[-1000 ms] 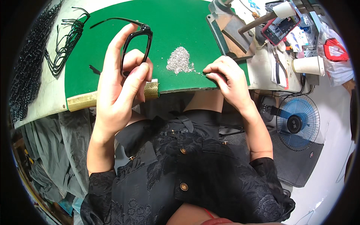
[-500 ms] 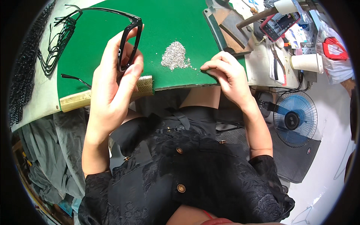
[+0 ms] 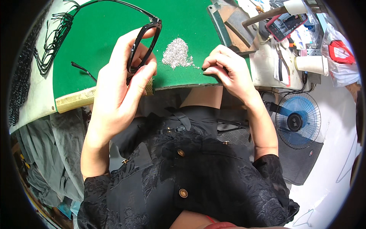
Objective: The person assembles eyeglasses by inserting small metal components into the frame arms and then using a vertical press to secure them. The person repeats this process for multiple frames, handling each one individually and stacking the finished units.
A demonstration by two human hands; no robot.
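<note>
My left hand (image 3: 118,86) is closed round a black eyeglasses frame (image 3: 153,25), held up over the near left part of a green mat (image 3: 187,21). One temple stretches out to the far left; the other temple's tip (image 3: 78,66) shows left of my wrist. A heap of tiny silvery metal pieces, perhaps screws (image 3: 177,53), lies on the mat between my hands. Just right of it my right hand (image 3: 230,70) is pinched, fingertips low over the mat by a few stray pieces. A small dark speck shows at those fingertips; what they hold is too small to name.
Several black glasses frames (image 3: 57,36) lie stacked at the left. A gold-patterned strip (image 3: 76,100) edges the mat. At the right are a metal block (image 3: 244,28), a wooden-handled tool (image 3: 263,17), a phone (image 3: 288,24), pliers (image 3: 281,59), a paper cup (image 3: 309,65) and a fan (image 3: 295,120).
My left hand has shifted a little right with the glasses frame, nearer the heap. My right fingertips have drawn slightly left and up, still pinched.
</note>
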